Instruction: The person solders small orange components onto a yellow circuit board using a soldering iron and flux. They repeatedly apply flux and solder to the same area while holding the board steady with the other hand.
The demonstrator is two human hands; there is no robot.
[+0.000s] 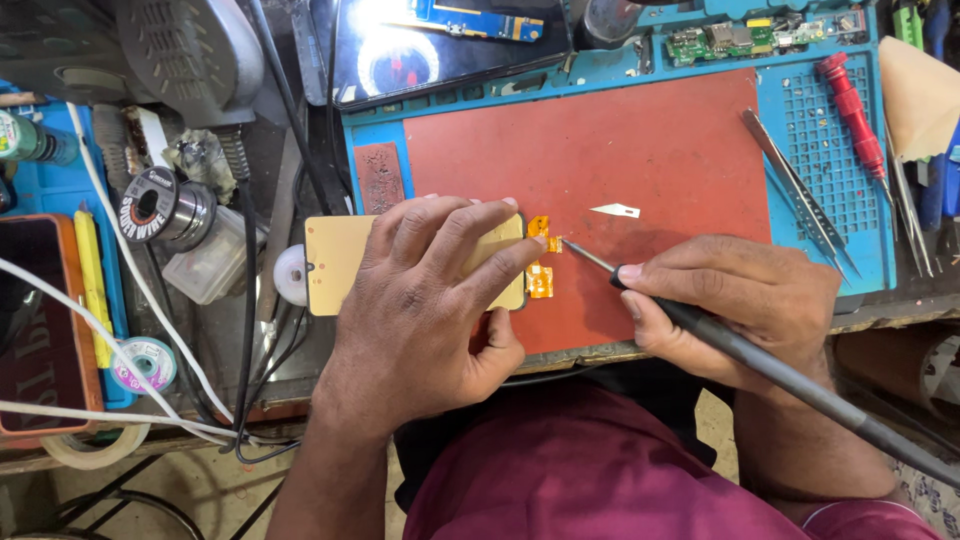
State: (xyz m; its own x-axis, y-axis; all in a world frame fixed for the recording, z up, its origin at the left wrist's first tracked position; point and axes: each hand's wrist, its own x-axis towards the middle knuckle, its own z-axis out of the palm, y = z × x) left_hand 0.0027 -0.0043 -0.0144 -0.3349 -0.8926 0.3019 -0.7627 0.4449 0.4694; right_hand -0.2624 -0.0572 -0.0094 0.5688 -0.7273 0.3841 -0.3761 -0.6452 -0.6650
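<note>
The left hand (pixel 430 275) lies flat and spread, pinning the phone panel (pixel 335 262) to the worktop (pixel 620 140). Just past its fingertips lies the orange flex cable (pixel 540 268). The right hand (pixel 735 300) grips a soldering iron (pixel 760 365), tip pointing leftward and touching the cable.

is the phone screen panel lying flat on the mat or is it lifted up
Flat. The panel lies back-side up, partly on the red mat, pressed down by the left hand; the right hand holds a soldering iron at its orange flex.
</note>
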